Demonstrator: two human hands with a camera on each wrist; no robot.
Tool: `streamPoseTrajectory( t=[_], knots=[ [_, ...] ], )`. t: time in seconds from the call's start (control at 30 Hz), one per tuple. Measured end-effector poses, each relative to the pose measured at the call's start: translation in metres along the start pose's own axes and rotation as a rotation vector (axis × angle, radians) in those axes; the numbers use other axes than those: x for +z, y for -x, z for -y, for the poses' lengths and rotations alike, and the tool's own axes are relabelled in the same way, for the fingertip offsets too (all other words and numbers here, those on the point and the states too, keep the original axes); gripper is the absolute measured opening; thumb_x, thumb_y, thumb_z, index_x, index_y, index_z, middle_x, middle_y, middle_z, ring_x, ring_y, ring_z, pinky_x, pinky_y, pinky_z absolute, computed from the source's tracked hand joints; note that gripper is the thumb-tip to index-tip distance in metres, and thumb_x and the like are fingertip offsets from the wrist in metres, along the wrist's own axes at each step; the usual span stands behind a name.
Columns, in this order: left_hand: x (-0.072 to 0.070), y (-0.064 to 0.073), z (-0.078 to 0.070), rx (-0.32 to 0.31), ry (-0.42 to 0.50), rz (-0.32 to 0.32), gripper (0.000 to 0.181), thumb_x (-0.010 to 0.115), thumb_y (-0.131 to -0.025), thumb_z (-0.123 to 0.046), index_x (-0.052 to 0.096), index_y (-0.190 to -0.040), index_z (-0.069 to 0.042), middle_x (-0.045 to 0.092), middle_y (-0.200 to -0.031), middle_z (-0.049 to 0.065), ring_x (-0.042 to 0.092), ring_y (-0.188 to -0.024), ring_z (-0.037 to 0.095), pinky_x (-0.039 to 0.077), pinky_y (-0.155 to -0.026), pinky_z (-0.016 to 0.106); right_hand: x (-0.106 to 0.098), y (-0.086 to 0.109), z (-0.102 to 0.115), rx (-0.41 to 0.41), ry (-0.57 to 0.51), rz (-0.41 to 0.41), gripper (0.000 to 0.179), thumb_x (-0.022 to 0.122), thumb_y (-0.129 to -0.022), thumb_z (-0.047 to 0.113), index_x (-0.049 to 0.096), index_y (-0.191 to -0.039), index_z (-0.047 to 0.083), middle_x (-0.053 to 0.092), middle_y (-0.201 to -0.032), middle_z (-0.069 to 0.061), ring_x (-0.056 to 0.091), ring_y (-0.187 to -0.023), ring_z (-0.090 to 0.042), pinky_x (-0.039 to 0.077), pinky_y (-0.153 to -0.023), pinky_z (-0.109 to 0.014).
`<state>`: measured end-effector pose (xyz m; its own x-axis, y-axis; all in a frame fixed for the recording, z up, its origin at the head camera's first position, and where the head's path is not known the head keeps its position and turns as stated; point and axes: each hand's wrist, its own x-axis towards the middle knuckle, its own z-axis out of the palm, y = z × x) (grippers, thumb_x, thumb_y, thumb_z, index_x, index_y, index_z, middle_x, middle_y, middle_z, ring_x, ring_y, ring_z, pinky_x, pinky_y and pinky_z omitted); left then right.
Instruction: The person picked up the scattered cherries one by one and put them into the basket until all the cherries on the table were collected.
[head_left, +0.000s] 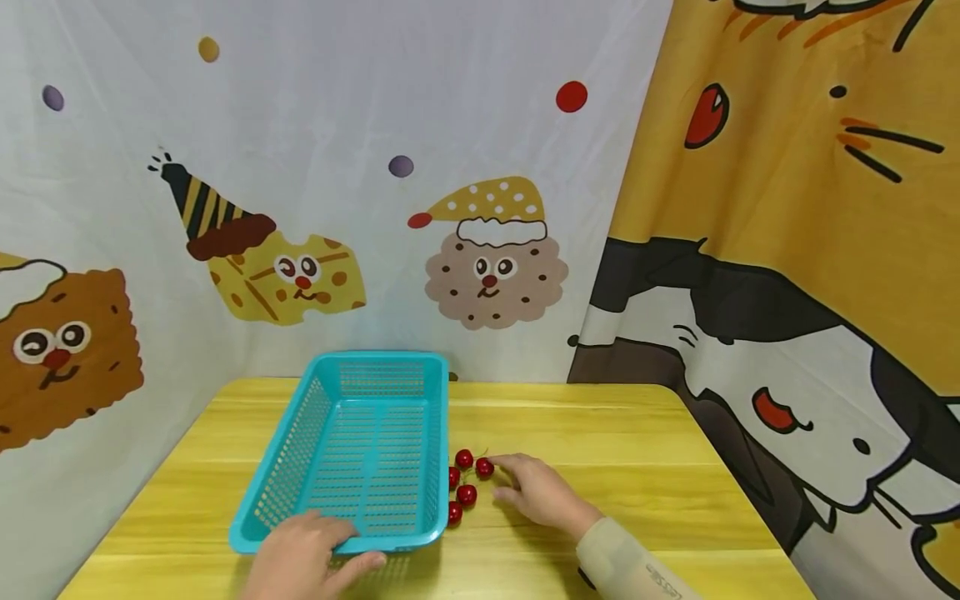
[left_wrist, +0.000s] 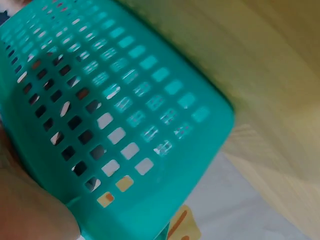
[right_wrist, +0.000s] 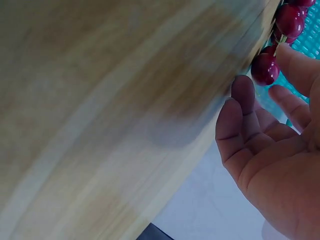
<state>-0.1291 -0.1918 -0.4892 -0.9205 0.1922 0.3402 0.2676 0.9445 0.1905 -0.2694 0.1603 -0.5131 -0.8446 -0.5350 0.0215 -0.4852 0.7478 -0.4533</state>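
A turquoise plastic basket (head_left: 405, 542) with perforated walls stands on the table, and no items show inside it. My left hand (head_left: 300, 554) grips its near rim, fingers over the inside and thumb along the outer side. In the left wrist view, the basket's wall (left_wrist: 195, 165) fills much of the frame. Just right of the basket lie several red cherries (head_left: 467, 495) with thin stems. My right hand (head_left: 543, 496) reaches toward them with loosely bent fingers. Its index fingertip is at the farthest-right cherry (head_left: 484, 467); whether it touches, I cannot tell. The right wrist view shows the cherries (right_wrist: 265, 69) beside that hand's fingers.
The yellow wood-grain table (head_left: 600, 433) extends to the right of the hand and left of the basket. Behind its far edge hangs a white cloth (head_left: 337, 125) with cartoon prints. A yellow cartoon curtain (head_left: 787, 192) hangs on the right.
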Motion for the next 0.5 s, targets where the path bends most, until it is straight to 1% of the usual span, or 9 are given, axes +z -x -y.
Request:
streamPoseTrajectory(
  t=[0.13, 0.2, 0.27, 0.4, 0.5],
  knots=[
    [0.002, -0.004, -0.008, -0.071, 0.009, 0.028, 0.052, 0.071, -0.078, -0.085, 0.078, -0.085, -0.034, 0.072, -0.08, -0.022, 0.062, -0.075, 0.001, 0.057, -0.076, 0.032, 0.001, -0.002, 0.0, -0.012, 0.03, -0.024, 0.055, 0.073, -0.103, 0.022, 0.056, -0.153, 0.009, 0.066, -0.149, -0.013, 0.064, -0.136, -0.035, 0.052, -0.112, -0.054],
    [0.001, -0.005, -0.01, -0.112, 0.01, 0.054, 0.054, 0.07, -0.076, -0.087, 0.078, -0.085, -0.035, 0.072, -0.081, -0.021, 0.062, -0.076, 0.003, 0.057, -0.077, 0.034, 0.003, -0.007, 0.001, -0.036, 0.052, -0.038, 0.053, 0.072, -0.104, 0.018, 0.055, -0.154, 0.009, 0.066, -0.148, -0.013, 0.066, -0.134, -0.035, 0.053, -0.111, -0.053],
    [0.0, -0.006, -0.011, -0.143, 0.006, 0.072, 0.054, 0.07, -0.075, -0.089, 0.077, -0.084, -0.036, 0.071, -0.079, -0.021, 0.06, -0.074, 0.003, 0.056, -0.076, 0.033, 0.004, -0.012, 0.001, -0.068, 0.087, -0.06, 0.051, 0.07, -0.104, 0.015, 0.056, -0.153, 0.01, 0.068, -0.145, -0.012, 0.067, -0.132, -0.033, 0.054, -0.109, -0.052],
    [0.001, -0.007, -0.012, -0.163, 0.002, 0.083, 0.055, 0.068, -0.074, -0.091, 0.075, -0.08, -0.037, 0.069, -0.076, -0.021, 0.057, -0.07, 0.002, 0.052, -0.07, 0.031, 0.006, -0.019, 0.002, -0.121, 0.145, -0.104, 0.045, 0.07, -0.102, 0.009, 0.063, -0.147, 0.012, 0.072, -0.136, -0.009, 0.071, -0.123, -0.029, 0.058, -0.104, -0.048],
    [0.002, -0.007, -0.012, -0.158, 0.007, 0.077, 0.054, 0.068, -0.074, -0.091, 0.074, -0.078, -0.037, 0.067, -0.074, -0.021, 0.055, -0.068, 0.002, 0.05, -0.067, 0.03, 0.008, -0.023, 0.004, -0.125, 0.162, -0.113, 0.039, 0.071, -0.101, 0.007, 0.068, -0.14, 0.013, 0.073, -0.132, -0.007, 0.073, -0.12, -0.027, 0.059, -0.102, -0.046]
  ],
)
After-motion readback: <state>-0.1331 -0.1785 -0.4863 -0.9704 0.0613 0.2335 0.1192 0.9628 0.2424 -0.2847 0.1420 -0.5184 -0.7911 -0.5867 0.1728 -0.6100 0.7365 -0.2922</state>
